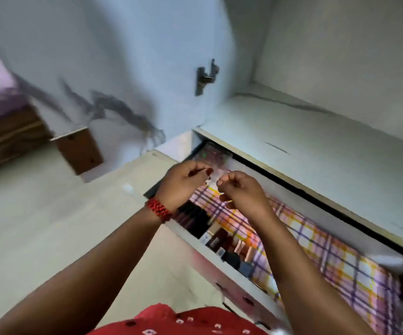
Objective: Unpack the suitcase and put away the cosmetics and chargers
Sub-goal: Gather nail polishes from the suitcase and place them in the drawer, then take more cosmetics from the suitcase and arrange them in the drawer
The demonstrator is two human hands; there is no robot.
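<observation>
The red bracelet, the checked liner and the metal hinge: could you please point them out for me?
red bracelet (159, 210), head view, middle of the beaded band.
checked liner (328, 257), head view, a bare patch of its right half.
metal hinge (205, 77), head view, its middle.

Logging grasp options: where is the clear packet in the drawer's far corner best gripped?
Probably pinch the near edge of the clear packet, coming from above and in front: it lies flattish in the corner of the drawer, with walls closing its far sides.

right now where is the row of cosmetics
Head view: the row of cosmetics lies inside the open drawer, along its front wall, beside the plaid liner and just below the left hand.
</observation>
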